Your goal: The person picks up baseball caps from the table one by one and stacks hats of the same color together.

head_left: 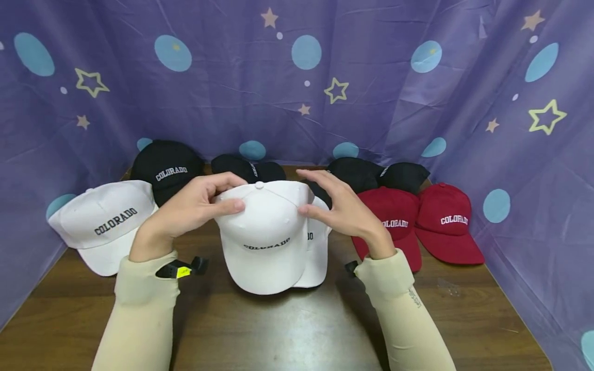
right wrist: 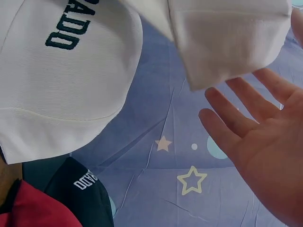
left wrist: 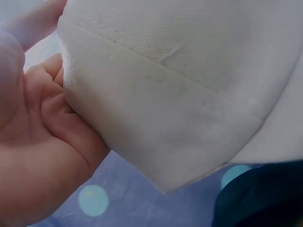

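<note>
White cap (head_left: 262,226) is at the middle of the scene, crown up and brim toward you, partly covering a second white cap (head_left: 319,252) at its right; you cannot tell whether the two touch. Your left hand (head_left: 195,203) pinches the crown's left side, thumb in front and fingers behind. Your right hand (head_left: 343,208) is spread wide at the right side, thumb by the crown's edge, gripping nothing. You seem to be at the step of positioning or straightening this cap; the next move would likely call for a steady left pinch and light right fingers, without nudging its neighbour. Farther out on the table (head_left: 287,335) sit a third white cap (head_left: 104,219) and a black cap (head_left: 167,167) left, and a red cap (head_left: 445,211) right.
</note>
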A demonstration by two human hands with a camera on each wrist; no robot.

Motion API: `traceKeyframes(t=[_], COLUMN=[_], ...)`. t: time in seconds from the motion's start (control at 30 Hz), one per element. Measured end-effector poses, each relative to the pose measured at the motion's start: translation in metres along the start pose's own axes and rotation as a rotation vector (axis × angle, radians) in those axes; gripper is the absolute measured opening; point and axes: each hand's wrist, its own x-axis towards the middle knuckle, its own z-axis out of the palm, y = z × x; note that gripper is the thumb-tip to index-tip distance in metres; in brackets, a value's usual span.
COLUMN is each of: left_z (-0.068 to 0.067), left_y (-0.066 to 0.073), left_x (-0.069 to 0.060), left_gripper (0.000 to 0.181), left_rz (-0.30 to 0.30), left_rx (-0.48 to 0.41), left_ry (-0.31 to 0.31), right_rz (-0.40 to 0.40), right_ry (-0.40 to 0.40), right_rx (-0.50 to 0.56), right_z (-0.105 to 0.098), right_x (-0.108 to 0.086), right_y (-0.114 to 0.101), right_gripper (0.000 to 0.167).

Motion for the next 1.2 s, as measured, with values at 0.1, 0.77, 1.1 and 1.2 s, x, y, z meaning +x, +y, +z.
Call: traceKeyframes(t=[0.1, 0.77, 1.1, 1.2], left_z=[0.004, 0.018, 0.018, 0.02], left_y=[-0.005, -0.021, -0.031, -0.038], left_x=[0.005, 0.019, 0.023, 0.025], left_gripper=[0.027, 0.047, 0.061, 0.059], left_rz=[-0.006, -0.097, -0.079, -0.078], left_rx=[-0.027, -0.129, 0.038, 0.071], left_ry=[-0.018, -0.154, -0.132, -0.103], right_rz=[0.015, 0.117, 0.211, 0.242], right_ry=[-0.023, -0.135, -0.156, -0.157], right_rx=[0.02, 0.117, 0.159, 0.169], right_z=[0.0, -0.005, -0.009, -0.009], right_x=[0.0, -0.005, -0.009, -0.009], right_y=[0.0, 0.018, 0.026, 0.029], right_gripper=[0.071, 0.042, 0.042, 0.042])
